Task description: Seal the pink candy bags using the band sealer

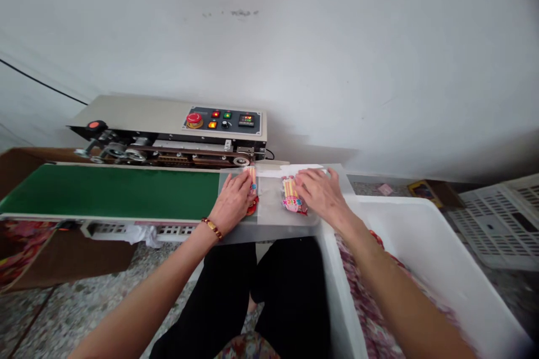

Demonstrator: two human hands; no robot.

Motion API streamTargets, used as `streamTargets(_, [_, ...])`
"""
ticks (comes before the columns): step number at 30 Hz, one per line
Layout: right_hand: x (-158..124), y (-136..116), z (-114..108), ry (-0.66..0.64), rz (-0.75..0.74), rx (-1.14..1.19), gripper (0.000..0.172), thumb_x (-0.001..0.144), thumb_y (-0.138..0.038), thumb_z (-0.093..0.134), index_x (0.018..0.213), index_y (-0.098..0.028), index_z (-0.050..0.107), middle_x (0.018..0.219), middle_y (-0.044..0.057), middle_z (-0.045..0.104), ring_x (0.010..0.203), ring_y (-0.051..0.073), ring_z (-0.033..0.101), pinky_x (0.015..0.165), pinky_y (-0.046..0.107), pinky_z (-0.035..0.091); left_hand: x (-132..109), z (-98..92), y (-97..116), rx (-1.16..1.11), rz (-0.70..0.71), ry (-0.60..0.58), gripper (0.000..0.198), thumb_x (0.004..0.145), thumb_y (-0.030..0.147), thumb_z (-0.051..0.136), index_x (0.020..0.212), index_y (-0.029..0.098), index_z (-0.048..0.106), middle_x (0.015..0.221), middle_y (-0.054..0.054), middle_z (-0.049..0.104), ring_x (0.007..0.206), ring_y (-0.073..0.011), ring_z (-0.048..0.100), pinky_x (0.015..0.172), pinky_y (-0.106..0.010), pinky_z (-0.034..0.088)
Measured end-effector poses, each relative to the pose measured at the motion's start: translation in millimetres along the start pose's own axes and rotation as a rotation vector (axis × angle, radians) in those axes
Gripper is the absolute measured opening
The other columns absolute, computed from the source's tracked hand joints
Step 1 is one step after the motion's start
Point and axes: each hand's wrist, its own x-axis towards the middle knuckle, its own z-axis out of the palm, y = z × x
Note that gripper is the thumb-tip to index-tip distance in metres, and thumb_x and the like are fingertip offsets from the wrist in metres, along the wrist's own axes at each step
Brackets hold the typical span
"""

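My left hand (233, 199), with a beaded bracelet on its wrist, lies over a small printed snack packet (253, 202), fingers closed on its left side. This packet sits at the right end of the green conveyor belt (126, 190), by the inlet of a band sealing machine (177, 123). My right hand (320, 193) has its fingers bent onto the upper right edge of a second snack packet (290, 195), pink and yellow with "Stick" lettering. That packet rests on a translucent plastic sheet (269, 219). The right thumb is partly hidden.
A white bin (421, 230) holding many reddish wrapped packets (366, 286) stands at my right. White plastic crates (497, 224) lie beyond it. A cardboard box (71, 258) with red packets is under the belt at left. The wall (337, 56) rises behind the machine.
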Motion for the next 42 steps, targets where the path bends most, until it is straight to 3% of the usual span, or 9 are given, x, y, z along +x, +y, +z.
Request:
streamTargets(4, [-10,1,19,-0.047,-0.089,0.011,0.035,0.102,-0.027,0.047,0.130,-0.024,0.065,0.144,0.010,0.062,0.136,0.036,0.047,0.115,0.073,0.007,-16,-12.3,-35,-0.008,-0.011,-0.004,0.042,0.100,0.033,0.045,0.135,0.014,0.056,0.149,-0.018,0.054,0.138,-0.0302,0.051,0.122,-0.056,0.032])
streamTargets(9, [19,-28,28,-0.054,-0.106,0.059,0.036,0.103,-0.030,0.046,0.134,-0.025,0.064,0.143,0.010,0.061,0.138,0.036,0.045,0.117,0.075,0.005,-33,-36.4,-70,0.070,-0.099,0.082,0.037,0.097,0.029,0.045,0.127,0.014,0.062,0.142,-0.020,0.060,0.131,-0.0363,0.057,0.118,-0.070,0.027])
streamTargets(14, [24,-43,24,0.022,-0.086,0.152,0.036,0.106,-0.028,0.039,0.135,-0.026,0.060,0.146,0.011,0.058,0.131,0.030,0.054,0.119,0.070,0.013,-14,-19.7,-11,0.012,0.009,0.101,0.032,0.100,0.026,0.043,0.126,0.021,0.062,0.131,-0.012,0.069,0.127,-0.0242,0.062,0.124,-0.049,0.032])
streamTargets(19, [-6,-32,28,0.019,-0.059,0.160,0.039,0.104,-0.025,0.042,0.139,-0.020,0.057,0.148,0.015,0.057,0.137,0.031,0.049,0.118,0.066,0.018,12,12.8,43,-0.046,0.067,0.037,0.042,0.102,0.030,0.045,0.141,0.014,0.051,0.148,-0.017,0.055,0.139,-0.0269,0.051,0.122,-0.053,0.035])
streamTargets(23, [-10,-28,23,-0.048,-0.057,0.181,0.030,0.102,-0.023,0.045,0.121,-0.021,0.069,0.139,0.012,0.065,0.134,0.031,0.053,0.118,0.063,0.017,9,20.5,42,-0.005,0.046,0.029,0.045,0.102,0.029,0.047,0.144,0.013,0.048,0.150,-0.017,0.053,0.141,-0.0273,0.049,0.123,-0.054,0.033])
streamTargets(31, [68,-56,9,-0.184,0.219,0.223,0.021,0.099,-0.024,0.050,0.109,-0.017,0.067,0.119,0.014,0.072,0.110,0.029,0.065,0.100,0.048,0.037,1,27.3,36,-0.161,0.051,0.069,0.057,0.099,0.030,0.052,0.151,0.013,0.036,0.154,-0.022,0.046,0.146,-0.0295,0.042,0.124,-0.057,0.030])
streamTargets(35, [73,-55,14,-0.193,0.233,0.281,0.016,0.097,-0.020,0.050,0.095,-0.020,0.065,0.105,0.008,0.074,0.102,0.025,0.066,0.093,0.041,0.040,1,25.3,30,-0.349,-0.051,0.146,0.068,0.094,0.036,0.062,0.151,0.014,0.033,0.159,-0.024,0.036,0.150,-0.0330,0.036,0.121,-0.056,0.035])
streamTargets(39, [48,-41,3,-0.069,0.170,0.668,0.006,0.092,-0.026,0.053,0.089,-0.023,0.058,0.084,0.000,0.069,0.082,0.019,0.064,0.076,0.031,0.045,-3,12.6,20,-0.590,-0.269,0.282,0.055,0.101,0.040,0.048,0.149,0.016,0.037,0.151,-0.020,0.047,0.139,-0.0269,0.050,0.115,-0.047,0.045])
streamTargets(42, [25,-30,-18,0.048,0.105,1.112,0.013,0.090,-0.037,0.058,0.088,-0.025,0.052,0.074,-0.004,0.062,0.070,0.016,0.061,0.068,0.029,0.047,-3,0.9,19,-0.671,-0.308,0.232,0.043,0.102,0.035,0.041,0.141,0.018,0.050,0.143,-0.014,0.058,0.133,-0.0232,0.056,0.115,-0.043,0.043])
